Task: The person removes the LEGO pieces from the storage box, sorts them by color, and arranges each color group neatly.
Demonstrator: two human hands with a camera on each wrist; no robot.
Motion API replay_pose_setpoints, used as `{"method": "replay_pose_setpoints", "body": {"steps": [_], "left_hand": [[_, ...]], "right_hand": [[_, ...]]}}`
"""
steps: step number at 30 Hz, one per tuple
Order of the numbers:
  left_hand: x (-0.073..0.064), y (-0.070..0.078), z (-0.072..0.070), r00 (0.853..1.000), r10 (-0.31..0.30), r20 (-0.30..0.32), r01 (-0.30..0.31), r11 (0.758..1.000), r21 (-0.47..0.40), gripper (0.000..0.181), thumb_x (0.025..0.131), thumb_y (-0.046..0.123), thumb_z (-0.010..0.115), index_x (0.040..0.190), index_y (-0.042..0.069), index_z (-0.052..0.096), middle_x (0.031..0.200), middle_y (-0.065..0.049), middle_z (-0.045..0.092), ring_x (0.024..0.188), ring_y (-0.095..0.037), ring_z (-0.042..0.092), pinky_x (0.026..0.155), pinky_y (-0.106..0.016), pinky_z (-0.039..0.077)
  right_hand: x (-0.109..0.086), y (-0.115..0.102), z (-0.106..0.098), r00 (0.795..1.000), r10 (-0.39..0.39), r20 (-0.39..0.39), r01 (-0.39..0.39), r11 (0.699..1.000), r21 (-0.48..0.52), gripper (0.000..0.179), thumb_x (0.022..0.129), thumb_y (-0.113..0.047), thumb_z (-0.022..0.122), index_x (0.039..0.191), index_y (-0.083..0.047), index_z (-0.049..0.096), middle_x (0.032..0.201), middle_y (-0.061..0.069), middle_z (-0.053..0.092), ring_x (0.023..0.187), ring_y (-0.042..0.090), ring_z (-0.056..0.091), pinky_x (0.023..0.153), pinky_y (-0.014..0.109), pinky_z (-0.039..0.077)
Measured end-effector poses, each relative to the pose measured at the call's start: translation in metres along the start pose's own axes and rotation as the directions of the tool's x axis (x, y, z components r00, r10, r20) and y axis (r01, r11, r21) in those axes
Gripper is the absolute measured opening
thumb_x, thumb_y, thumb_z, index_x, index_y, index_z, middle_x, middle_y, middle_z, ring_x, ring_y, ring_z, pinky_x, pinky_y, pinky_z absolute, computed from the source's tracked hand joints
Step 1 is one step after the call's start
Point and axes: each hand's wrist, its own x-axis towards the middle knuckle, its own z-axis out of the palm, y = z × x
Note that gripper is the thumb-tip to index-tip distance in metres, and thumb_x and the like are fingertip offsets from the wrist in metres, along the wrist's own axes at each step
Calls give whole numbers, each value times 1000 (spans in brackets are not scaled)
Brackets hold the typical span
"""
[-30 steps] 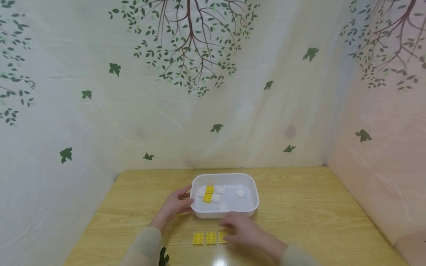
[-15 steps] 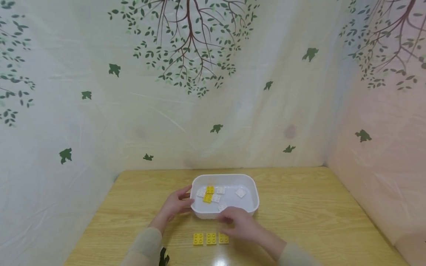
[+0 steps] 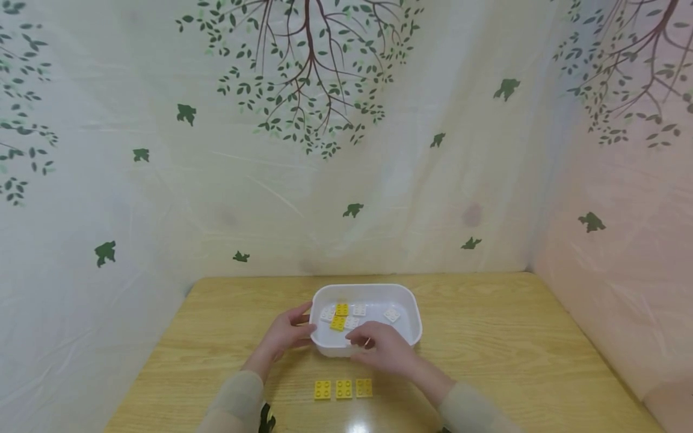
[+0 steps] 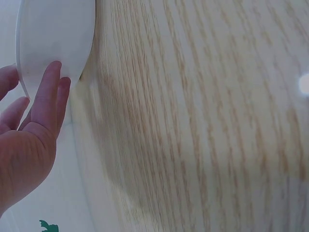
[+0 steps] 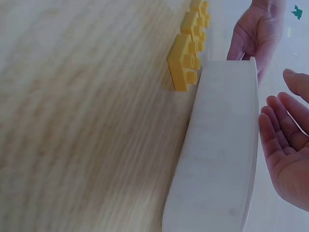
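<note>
Moved since the earlier frames: right hand [image 3: 387, 349], shifted from the row's right end up to the near rim of the tray [image 3: 415, 313], fingertips now over the interior; third brick of the row, formerly part-covered, now in full view. Tray and left hand [image 3: 284, 332]: place unchanged.

Right hand: fingers loosely bent, thumb standing apart from them; whether the fingertips meet anything inside, cannot tell.

Left hand: holding the left end of the tray, digits both at the rim and flat along the outer wall.

Tray: one, white, rounded corners, upright on the wood-grain counter [image 3: 514, 343].

Contents: two yellow bricks [image 3: 338, 323], corner to corner, left half; three white bricks [image 3: 327, 314] close about them; one white brick [image 3: 392, 314] set apart, right half, turned askew. Area beneath the right hand hidden.

Row: three yellow bricks [image 3: 343, 390], on the counter before the tray, studs up, side by side, narrow gaps between.

Backdrop: pale cloth [image 3: 303, 234], printed branches and green birds
</note>
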Motion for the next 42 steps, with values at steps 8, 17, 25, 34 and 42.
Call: {"method": "replay_pose_setpoints", "body": {"steps": [8, 17, 25, 34, 42], "left_hand": [[1, 0, 2, 1000, -2, -3, 2, 1000, -20, 64, 93, 6, 68, 150, 6, 42, 138, -29, 51, 112, -36, 62, 84, -42, 60], [0, 0, 2, 1000, 8, -10, -9, 1000, -23, 63, 93, 4, 68, 150, 6, 42, 137, -30, 51, 112, -38, 62, 83, -44, 60], [1, -1, 0, 1000, 3, 4, -2, 1000, -10, 63, 94, 8, 68, 151, 8, 41, 138, -28, 51, 113, -36, 62, 84, -43, 59], [0, 0, 1, 1000, 5, -6, -5, 1000, -7, 63, 93, 7, 68, 150, 7, 42, 137, -29, 52, 112, -37, 62, 84, -43, 60], [-1, 0, 2, 1000, 7, -15, -8, 1000, -30, 62, 93, 3, 67, 150, 6, 43, 136, -30, 52, 112, -39, 62, 83, -44, 60]], "right_hand": [[17, 1, -2, 998, 63, 4, -63, 998, -20, 30, 85, -18, 78, 111, -5, 71, 102, 0, 69, 93, 15, 63, 83, 37, 58], [37, 12, 5, 989, 151, 1, -150, 984, -95, 33, 88, -22, 76, 116, -6, 69, 109, 4, 69, 104, 24, 62, 94, 45, 52], [53, 20, 13, 976, 218, 5, -217, 972, -92, 38, 86, -21, 76, 119, -5, 69, 115, 8, 68, 110, 29, 60, 99, 49, 48], [64, 29, 21, 954, 300, -4, -299, 952, -59, 40, 83, -21, 79, 119, -6, 69, 117, 10, 67, 111, 31, 59, 101, 50, 47], [68, 40, 25, 940, 342, -7, -342, 940, 8, 40, 82, -20, 80, 119, -7, 69, 118, 9, 67, 110, 29, 60, 100, 48, 47]]}}
